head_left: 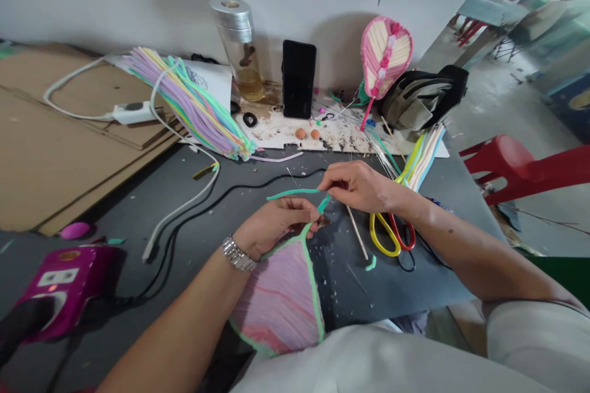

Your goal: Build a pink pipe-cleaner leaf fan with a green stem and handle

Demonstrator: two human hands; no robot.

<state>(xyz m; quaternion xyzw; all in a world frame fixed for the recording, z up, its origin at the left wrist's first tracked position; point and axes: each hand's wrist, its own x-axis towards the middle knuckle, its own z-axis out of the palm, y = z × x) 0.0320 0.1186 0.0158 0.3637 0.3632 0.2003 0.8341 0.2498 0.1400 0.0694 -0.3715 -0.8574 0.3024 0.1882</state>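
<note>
Near the table's front edge is a pink and purple fan [281,295] with a green pipe-cleaner rim, its narrow end pointing away from me. My left hand [283,221], with a metal watch on the wrist, is closed around that narrow end. A loose green pipe cleaner [292,193] crosses just above it. My right hand [353,184] pinches the green pipe cleaner close to the fan's tip, where the strip is wound. Below the right hand lies a thin wooden stick [357,233]. Scissors [387,235] with yellow and red handles rest under my right forearm.
A pipe-cleaner bundle [193,107], glass bottle [242,55], black phone [298,80] and finished pink fan [386,58] stand or lie at the back. Left are cardboard sheets [69,110], cables and a magenta power socket [64,288]. A red chair [525,163] stands to the right.
</note>
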